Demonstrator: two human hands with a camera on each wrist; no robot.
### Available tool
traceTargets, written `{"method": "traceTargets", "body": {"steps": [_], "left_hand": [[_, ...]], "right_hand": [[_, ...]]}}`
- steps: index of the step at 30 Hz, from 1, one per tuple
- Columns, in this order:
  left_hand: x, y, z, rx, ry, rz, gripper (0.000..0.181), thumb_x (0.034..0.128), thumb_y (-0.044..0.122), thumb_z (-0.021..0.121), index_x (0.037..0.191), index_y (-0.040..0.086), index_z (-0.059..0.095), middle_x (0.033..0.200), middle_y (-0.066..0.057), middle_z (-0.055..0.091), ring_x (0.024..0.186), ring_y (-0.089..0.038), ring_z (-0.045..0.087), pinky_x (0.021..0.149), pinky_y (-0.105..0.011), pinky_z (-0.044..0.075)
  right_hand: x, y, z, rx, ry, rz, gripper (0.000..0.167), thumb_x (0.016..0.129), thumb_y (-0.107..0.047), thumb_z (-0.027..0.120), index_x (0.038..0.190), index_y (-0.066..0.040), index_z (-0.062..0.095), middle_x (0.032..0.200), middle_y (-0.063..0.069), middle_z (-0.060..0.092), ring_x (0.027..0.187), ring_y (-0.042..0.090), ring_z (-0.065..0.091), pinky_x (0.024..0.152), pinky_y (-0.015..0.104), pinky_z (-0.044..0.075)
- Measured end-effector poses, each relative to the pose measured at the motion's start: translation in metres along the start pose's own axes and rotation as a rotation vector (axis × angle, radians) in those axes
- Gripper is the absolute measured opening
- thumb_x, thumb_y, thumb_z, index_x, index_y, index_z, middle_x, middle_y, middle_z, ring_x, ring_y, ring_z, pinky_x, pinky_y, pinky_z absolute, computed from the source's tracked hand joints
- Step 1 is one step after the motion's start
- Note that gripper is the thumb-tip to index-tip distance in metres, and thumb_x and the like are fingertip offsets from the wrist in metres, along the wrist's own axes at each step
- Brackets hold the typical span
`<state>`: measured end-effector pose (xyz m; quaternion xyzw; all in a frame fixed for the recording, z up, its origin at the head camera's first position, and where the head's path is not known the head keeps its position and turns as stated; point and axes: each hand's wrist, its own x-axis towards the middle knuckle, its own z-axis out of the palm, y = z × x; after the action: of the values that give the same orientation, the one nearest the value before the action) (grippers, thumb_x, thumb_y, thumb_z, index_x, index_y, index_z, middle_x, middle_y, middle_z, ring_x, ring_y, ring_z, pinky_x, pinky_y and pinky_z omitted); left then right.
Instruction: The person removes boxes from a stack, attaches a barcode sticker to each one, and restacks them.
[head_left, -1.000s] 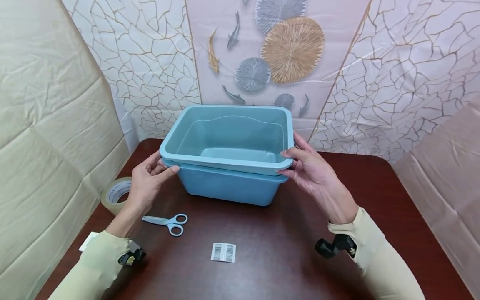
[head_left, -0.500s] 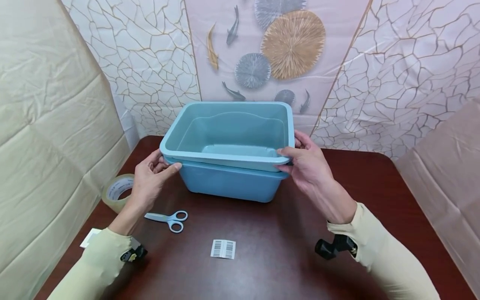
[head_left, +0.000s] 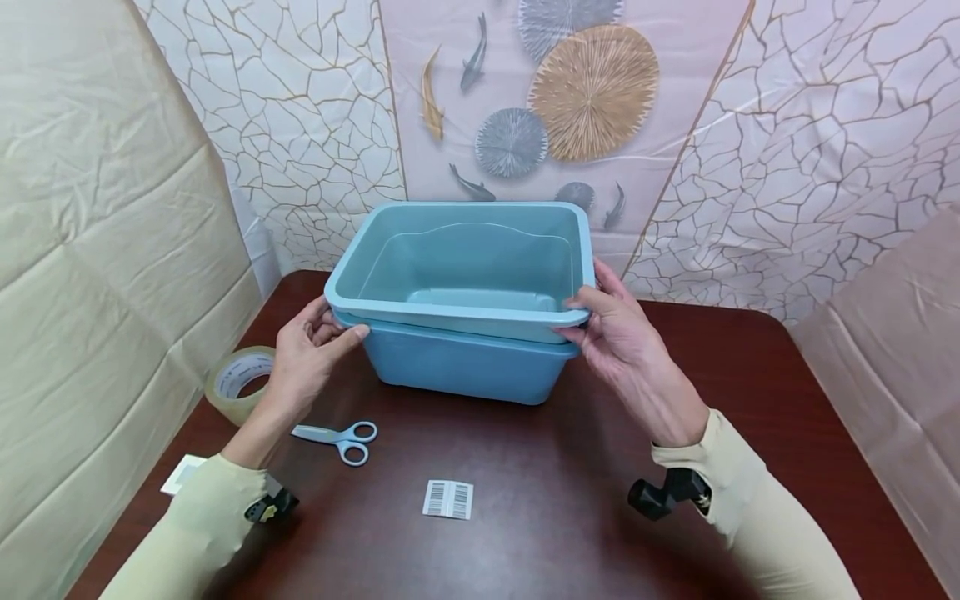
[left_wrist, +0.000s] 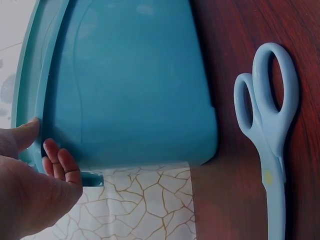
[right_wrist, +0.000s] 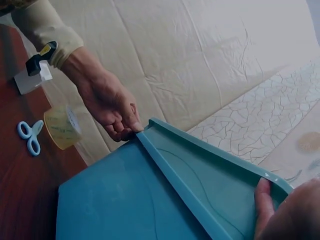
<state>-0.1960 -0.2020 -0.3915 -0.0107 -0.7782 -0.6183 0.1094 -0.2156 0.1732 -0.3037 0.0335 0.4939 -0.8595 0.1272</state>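
Two blue plastic storage bins are nested on the table; the lighter upper bin (head_left: 480, 258) sits inside the darker lower bin (head_left: 465, 367). At the left front corner, my left hand (head_left: 303, 358) pinches the lower bin's rim, thumb on top and fingers below, as the left wrist view (left_wrist: 40, 185) hand shows. My right hand (head_left: 626, 337) grips the upper bin's right end, its thumb over the rim and other fingers outside, partly hidden. The upper bin is tilted, its right end raised, with a wedge-shaped gap between the rims in the right wrist view.
Light blue scissors (head_left: 341, 437) lie in front of my left wrist. A roll of clear tape (head_left: 228, 400) is at the table's left edge, near a white item (head_left: 180, 473) partly under the sleeve. A barcode label (head_left: 447, 499) lies at front centre. Patterned cloth hangs behind.
The upper bin's right end has risen slightly with my right hand, widening the gap above the lower bin's rim. My left hand keeps its pinch at the left corner.
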Motion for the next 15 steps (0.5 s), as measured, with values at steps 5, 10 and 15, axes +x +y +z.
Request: {"method": "traceTargets", "body": {"steps": [5, 10, 15], "left_hand": [[0.000, 0.003, 0.000, 0.008, 0.006, -0.022, 0.075, 0.0953, 0.029, 0.081, 0.160, 0.015, 0.046, 0.105, 0.005, 0.063, 0.094, -0.003, 0.067, 0.084, -0.011, 0.055], [0.002, 0.006, 0.000, 0.000, 0.009, -0.036, 0.077, 0.0959, 0.029, 0.080, 0.163, 0.018, 0.043, 0.107, 0.004, 0.062, 0.097, -0.003, 0.068, 0.088, -0.011, 0.056], [0.002, 0.005, -0.002, 0.015, 0.017, -0.035, 0.076, 0.0959, 0.030, 0.080, 0.162, 0.018, 0.044, 0.104, 0.005, 0.062, 0.094, -0.003, 0.067, 0.087, -0.011, 0.057]], "right_hand": [[-0.004, -0.007, -0.004, 0.176, -0.012, 0.016, 0.084, 0.095, 0.018, 0.035, 0.163, -0.030, 0.042, 0.156, 0.002, 0.044, 0.127, 0.021, 0.051, 0.079, 0.031, 0.061], [-0.018, -0.037, -0.002, 0.364, -0.107, -0.073, 0.079, 0.092, 0.024, 0.043, 0.157, -0.021, 0.052, 0.155, 0.006, 0.050, 0.116, 0.025, 0.064, 0.081, 0.031, 0.063], [-0.046, -0.077, -0.001, 0.489, -0.192, -0.228, 0.074, 0.090, 0.028, 0.042, 0.152, -0.010, 0.054, 0.153, 0.012, 0.057, 0.115, 0.031, 0.071, 0.078, 0.036, 0.066]]}}
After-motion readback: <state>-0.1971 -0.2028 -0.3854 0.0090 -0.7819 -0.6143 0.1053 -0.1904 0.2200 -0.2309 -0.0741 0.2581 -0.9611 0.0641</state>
